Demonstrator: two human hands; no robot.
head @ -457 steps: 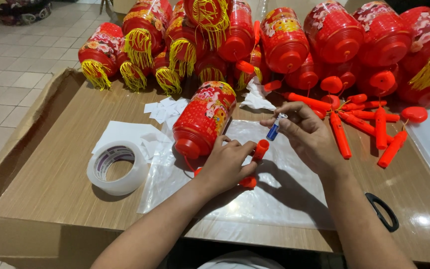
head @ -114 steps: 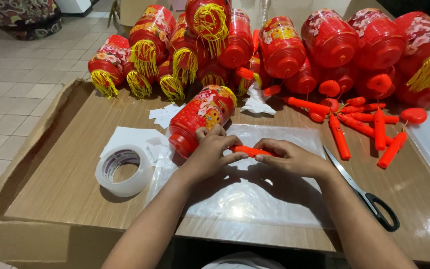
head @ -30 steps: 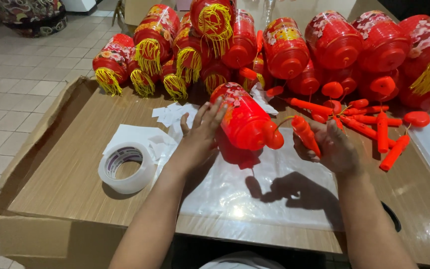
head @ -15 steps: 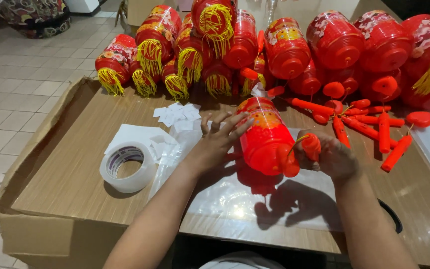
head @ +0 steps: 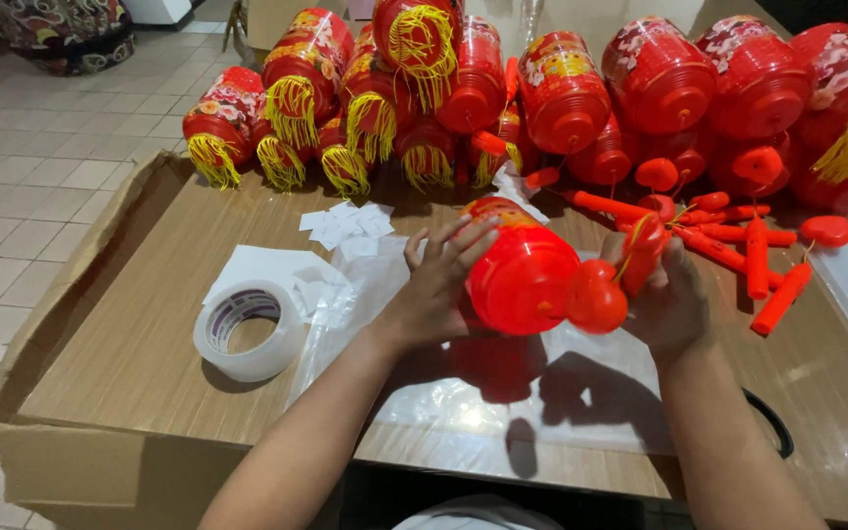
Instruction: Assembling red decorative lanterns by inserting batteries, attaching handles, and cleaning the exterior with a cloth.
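lantern (head: 522, 280) lying sideways, base toward camera

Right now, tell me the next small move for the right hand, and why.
Probably press the round red plastic cap onto the end of the red plastic barrel lantern: the left hand steadies the lantern, and the right hand holds the cap against its end.

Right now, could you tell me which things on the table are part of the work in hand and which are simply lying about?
In hand:
- red lantern, gripped by the left hand
- red stick handle, held in the right hand
- round red cap at the lantern's end

Lying about:
- tape roll
- paper squares
- loose red sticks
- piled tasselled lanterns
- clear plastic sheet
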